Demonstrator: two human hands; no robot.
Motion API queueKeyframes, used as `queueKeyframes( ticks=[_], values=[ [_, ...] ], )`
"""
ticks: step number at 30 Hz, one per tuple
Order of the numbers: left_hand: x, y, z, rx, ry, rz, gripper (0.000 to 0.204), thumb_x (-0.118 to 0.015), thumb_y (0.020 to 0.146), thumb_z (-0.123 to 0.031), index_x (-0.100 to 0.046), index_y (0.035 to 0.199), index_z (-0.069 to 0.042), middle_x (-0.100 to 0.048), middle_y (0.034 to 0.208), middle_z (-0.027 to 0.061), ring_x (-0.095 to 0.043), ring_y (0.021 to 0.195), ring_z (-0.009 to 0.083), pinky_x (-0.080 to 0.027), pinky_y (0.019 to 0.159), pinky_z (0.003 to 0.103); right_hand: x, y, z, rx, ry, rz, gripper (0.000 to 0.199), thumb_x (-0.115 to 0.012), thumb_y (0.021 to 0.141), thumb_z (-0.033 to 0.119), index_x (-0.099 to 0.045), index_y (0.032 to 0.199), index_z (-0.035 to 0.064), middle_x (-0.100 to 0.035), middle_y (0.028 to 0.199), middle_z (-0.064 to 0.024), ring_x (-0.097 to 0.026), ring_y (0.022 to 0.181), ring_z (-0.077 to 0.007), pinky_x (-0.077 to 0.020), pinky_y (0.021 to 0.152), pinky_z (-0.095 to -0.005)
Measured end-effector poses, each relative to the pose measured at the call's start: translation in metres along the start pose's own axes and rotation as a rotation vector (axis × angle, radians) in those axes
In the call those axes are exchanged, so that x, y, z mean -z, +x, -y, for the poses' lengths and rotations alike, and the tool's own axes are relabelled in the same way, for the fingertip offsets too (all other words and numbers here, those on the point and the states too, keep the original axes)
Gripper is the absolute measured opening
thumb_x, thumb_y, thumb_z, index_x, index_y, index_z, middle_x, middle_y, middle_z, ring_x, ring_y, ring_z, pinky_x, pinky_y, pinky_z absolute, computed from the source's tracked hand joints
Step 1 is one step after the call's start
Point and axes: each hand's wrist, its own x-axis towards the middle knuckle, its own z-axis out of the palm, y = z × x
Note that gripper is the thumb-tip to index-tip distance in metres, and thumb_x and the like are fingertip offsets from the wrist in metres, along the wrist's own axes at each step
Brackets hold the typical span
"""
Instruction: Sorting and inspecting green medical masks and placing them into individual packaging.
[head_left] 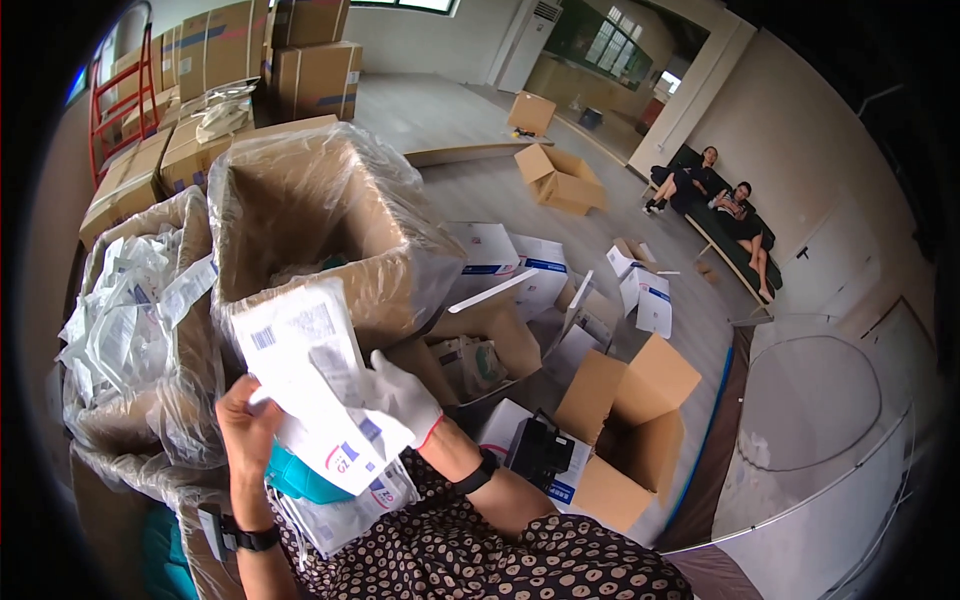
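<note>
A white printed pouch (315,340) is held up in front of me, its film partly creased. My left hand (247,425), bare, is closed on its left edge. My right hand (402,402), in a white glove with a red cuff, grips the pouch from the right; some of its fingers are hard to make out against the white film. Below the pouch, a teal piece (305,476) partly shows. On my lap lie several more white packets (345,518), partly hidden by the held pouch.
A tall plastic-lined carton (400,260) stands just ahead. To its left, a lined carton overflows with white wrappers (120,325). Open cartons (630,430) and white boxes (540,270) cover the floor at right. Two people sit on a bench (735,265) far right.
</note>
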Motion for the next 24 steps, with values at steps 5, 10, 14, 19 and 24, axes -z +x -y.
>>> queueKeyframes(
  ticks=[5, 10, 14, 19, 24],
  values=[
    [0.020, 0.040, -0.025, -0.044, 0.131, 0.071, 0.024, -0.066, 0.075, 0.004, -0.066, 0.099, 0.000, -0.066, 0.090, 0.0019, -0.060, 0.081, 0.0098, -0.051, 0.068, 0.026, 0.030, -0.011, 0.011, 0.097, -1.970, -0.518, 0.030, -0.051, 0.089, 0.016, -0.062, 0.114, 0.0049, -0.066, 0.112, -0.0073, -0.061, 0.101, -0.0231, -0.0500, 0.088, -0.0347],
    [0.072, 0.099, -0.003, -0.147, -0.036, -0.131, 0.038, -0.068, 0.076, 0.001, -0.055, 0.112, 0.002, -0.065, 0.091, 0.0068, -0.063, 0.080, 0.0140, -0.053, 0.066, 0.030, 0.107, -0.042, 0.021, 0.023, -0.126, -0.458, 0.028, -0.046, 0.099, 0.027, -0.059, 0.110, 0.0049, -0.063, 0.101, -0.0087, -0.057, 0.087, -0.0202, -0.0468, 0.078, -0.0347],
    [0.165, 0.156, 0.012, -0.077, -0.044, -0.751, 0.047, -0.073, 0.077, -0.007, -0.050, 0.116, 0.005, -0.065, 0.093, 0.0168, -0.066, 0.074, 0.0196, -0.055, 0.066, 0.028, 0.108, -0.042, 0.007, -0.020, -0.279, -0.815, 0.029, -0.050, 0.098, 0.033, -0.062, 0.107, 0.0080, -0.065, 0.089, -0.0039, -0.057, 0.077, -0.0168, -0.0471, 0.070, -0.0338],
    [0.226, 0.197, 0.049, 0.013, 0.055, -1.069, 0.081, -0.082, 0.073, -0.029, -0.038, 0.130, 0.009, -0.060, 0.109, 0.0250, -0.064, 0.098, 0.0275, -0.054, 0.079, 0.035, 0.101, -0.037, -0.006, -0.059, -0.260, -0.799, 0.030, -0.049, 0.099, 0.030, -0.062, 0.109, 0.0054, -0.065, 0.092, -0.0063, -0.058, 0.076, -0.0169, -0.0498, 0.072, -0.0329],
    [0.203, 0.171, 0.053, -0.057, 0.571, -1.185, 0.090, -0.081, 0.074, -0.030, -0.030, 0.138, 0.006, -0.048, 0.127, 0.0311, -0.042, 0.125, 0.0411, -0.035, 0.106, 0.041, 0.101, -0.034, -0.015, 0.092, -0.496, -0.844, 0.028, -0.049, 0.098, 0.025, -0.059, 0.108, 0.0007, -0.063, 0.088, -0.0089, -0.056, 0.071, -0.0172, -0.0473, 0.065, -0.0297]
  ],
)
